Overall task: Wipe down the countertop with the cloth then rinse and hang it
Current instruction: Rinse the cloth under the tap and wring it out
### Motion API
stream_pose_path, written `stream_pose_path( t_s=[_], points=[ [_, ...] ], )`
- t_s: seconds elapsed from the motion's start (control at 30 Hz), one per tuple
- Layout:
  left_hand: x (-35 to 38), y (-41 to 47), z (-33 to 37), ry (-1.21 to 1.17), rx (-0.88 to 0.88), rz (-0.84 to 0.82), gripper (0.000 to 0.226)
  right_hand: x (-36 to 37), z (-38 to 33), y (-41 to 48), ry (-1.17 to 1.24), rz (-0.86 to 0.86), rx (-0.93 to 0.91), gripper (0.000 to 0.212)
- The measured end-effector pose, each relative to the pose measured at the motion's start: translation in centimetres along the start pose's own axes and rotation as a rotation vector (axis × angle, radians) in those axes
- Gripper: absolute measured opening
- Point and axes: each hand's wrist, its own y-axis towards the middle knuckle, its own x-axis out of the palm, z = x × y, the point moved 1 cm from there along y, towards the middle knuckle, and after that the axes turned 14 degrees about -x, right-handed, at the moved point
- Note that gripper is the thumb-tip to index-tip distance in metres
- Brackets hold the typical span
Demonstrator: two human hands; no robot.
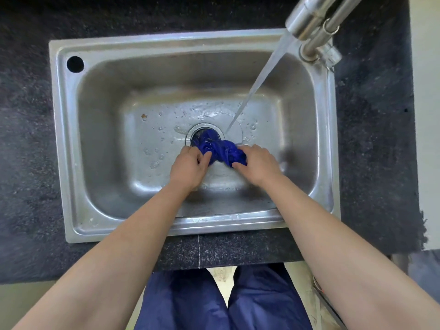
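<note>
One stainless steel sink (62, 139) sits in the dark speckled table (23, 144). Over its drain (202, 132), the left hand (188, 167) and right hand (258, 166) both clutch one bunched blue cloth (223, 151); one steel tap (307, 17) runs.

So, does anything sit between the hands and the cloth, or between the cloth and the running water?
Nothing visible. The left hand and right hand grip the bunched dark-blue cloth over the round steel drain; the water stream lands just beside it, unobstructed.
</note>
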Motion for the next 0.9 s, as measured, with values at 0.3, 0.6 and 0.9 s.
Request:
stream_pose_path(
  t_s=[0.3, 0.6, 0.9],
  points=[
    [-2.2, 1.2, 1.7, -0.251, -0.015, 0.090, 0.017, -2.1, -0.6, -0.9, 0.311, 0.403, 0.073, 0.021],
    [-3.1, -0.5, 0.6, -0.435, 0.058, 0.401, 0.020, -6.7, -1.5, -1.4, 0.513, 1.109, 0.106, 0.023],
    [-1.1, -0.1, 0.7, 0.109, 0.162, 0.235, 0.048, -3.0, 1.2, -1.7, 0.175, 0.174, 0.249, 0.029]
  ],
)
